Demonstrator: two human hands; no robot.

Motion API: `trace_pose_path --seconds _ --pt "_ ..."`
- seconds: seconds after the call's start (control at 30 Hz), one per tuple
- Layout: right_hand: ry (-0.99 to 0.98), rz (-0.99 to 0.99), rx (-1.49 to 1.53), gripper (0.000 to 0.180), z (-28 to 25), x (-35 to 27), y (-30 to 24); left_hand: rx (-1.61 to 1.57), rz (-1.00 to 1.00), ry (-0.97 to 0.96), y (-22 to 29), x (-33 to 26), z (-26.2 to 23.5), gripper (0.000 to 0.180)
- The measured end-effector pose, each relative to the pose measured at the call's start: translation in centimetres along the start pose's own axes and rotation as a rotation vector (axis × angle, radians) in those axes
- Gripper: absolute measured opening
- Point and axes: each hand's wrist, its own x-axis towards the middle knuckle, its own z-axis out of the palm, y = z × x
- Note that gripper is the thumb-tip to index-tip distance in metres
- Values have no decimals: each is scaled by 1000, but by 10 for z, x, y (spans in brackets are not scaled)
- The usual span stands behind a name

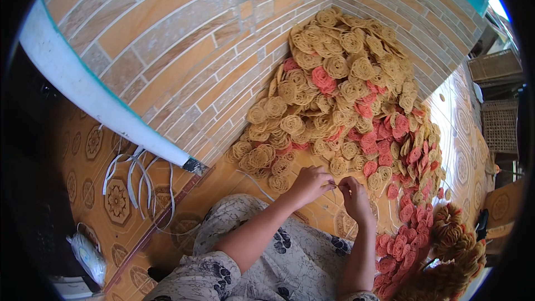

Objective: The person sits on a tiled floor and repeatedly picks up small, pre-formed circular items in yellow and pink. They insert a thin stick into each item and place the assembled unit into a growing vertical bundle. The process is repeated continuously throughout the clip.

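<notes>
My left hand [312,183] and my right hand [356,200] meet above my lap, fingertips pinched close together. Between them shows a short bit of thin pale strand [334,192], too small to make out well. Just beyond my hands rises a large heap of flat, round coiled rosettes, mostly tan [336,67]. Pink rosettes [384,134] are mixed in and spill down along the right side. The nearest tan rosette [338,165] lies a little past my fingers, apart from them.
A brick-patterned tile wall [184,61] corners behind the heap. White strips [139,181] lie on the patterned floor at left, near a plastic bag [88,253]. Bundles of brown and orange fibre rosettes [454,245] sit at lower right. Woven panels [499,125] stand at far right.
</notes>
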Motion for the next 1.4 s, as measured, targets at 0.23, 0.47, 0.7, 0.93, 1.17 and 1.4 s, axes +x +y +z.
trace_pose_path --seconds 0.23,0.47,0.7,0.93,1.17,1.4 --pt "-7 -30 -75 2 6 -1 0 285 -29 -88 6 -4 -8 7" --pt "366 104 -139 44 37 9 -5 -610 -209 319 -8 19 -27 14" --pt "-337 -215 -282 68 110 -23 -8 -888 -377 431 -9 24 -25 21" --pt "-108 226 100 31 69 3 47 -893 -406 472 -8 23 -37 26" --pt "562 125 -627 58 30 41 11 -875 -255 463 40 21 -66 22" --pt "-234 -845 -299 36 185 116 -120 -581 133 507 107 5 -101 7"
